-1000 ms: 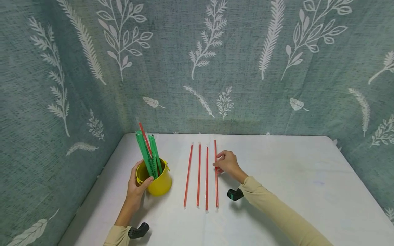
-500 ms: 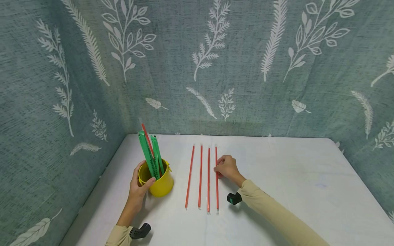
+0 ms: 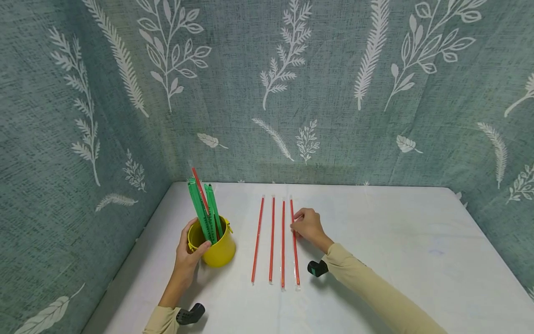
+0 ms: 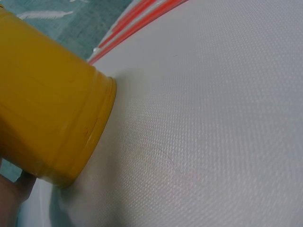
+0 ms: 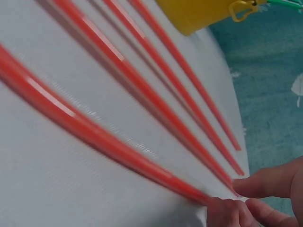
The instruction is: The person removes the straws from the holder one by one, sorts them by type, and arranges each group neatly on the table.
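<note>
My left hand holds a small yellow bucket by its side, thumb over the rim. Several flat green-wrapped sticks and a red straw lean up out of it. On the white table, red straws in clear wrappers lie side by side. My right hand pinches the rightmost red straw above its middle; in the right wrist view this straw looks bowed near the fingertips. Just left of it lies another red straw. The left wrist view shows mostly the bucket's wall.
Two more red straws, the middle-left one and the leftmost one, lie between the bucket and the right hand. A green leaf-patterned cloth hangs behind and to the left of the white table.
The rightmost straw has turned slightly, its near end swinging right and its far end left. The right hand moved little with it. The left hand stays on the bucket; the whole view shifted slightly.
</note>
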The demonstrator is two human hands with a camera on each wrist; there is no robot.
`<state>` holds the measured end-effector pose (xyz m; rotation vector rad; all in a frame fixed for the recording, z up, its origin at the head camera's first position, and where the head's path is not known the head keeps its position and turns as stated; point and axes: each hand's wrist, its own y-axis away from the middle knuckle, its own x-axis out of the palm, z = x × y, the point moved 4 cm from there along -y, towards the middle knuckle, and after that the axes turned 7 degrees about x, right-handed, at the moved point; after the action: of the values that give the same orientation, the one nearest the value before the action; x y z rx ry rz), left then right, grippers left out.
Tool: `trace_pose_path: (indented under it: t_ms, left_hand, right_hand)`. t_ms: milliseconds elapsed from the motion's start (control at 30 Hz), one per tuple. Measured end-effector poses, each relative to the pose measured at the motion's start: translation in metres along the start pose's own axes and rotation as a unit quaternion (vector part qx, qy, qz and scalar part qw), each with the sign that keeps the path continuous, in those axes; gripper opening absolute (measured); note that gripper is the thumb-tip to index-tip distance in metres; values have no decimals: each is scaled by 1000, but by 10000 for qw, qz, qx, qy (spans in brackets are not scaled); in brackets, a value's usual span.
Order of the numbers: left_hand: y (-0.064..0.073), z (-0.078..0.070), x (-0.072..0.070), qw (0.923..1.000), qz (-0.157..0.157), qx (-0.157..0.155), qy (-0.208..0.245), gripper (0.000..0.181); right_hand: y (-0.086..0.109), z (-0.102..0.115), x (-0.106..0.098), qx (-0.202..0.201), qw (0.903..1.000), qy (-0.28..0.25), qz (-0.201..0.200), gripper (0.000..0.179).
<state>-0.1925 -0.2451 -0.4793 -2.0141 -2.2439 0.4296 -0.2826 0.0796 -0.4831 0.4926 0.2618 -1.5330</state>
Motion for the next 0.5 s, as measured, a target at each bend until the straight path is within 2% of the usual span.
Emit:
trace_pose_path:
  t_ms: [367,500]
  left_hand:
    - [0,1,-1,10000,8,44,11,69]
    - [0,1,-1,10000,17,23,13,70]
  right_hand:
    - [-2,23,-3,-393,9988,-250,151,18]
    - [0,37,-3,-380,9975,-510,319,17]
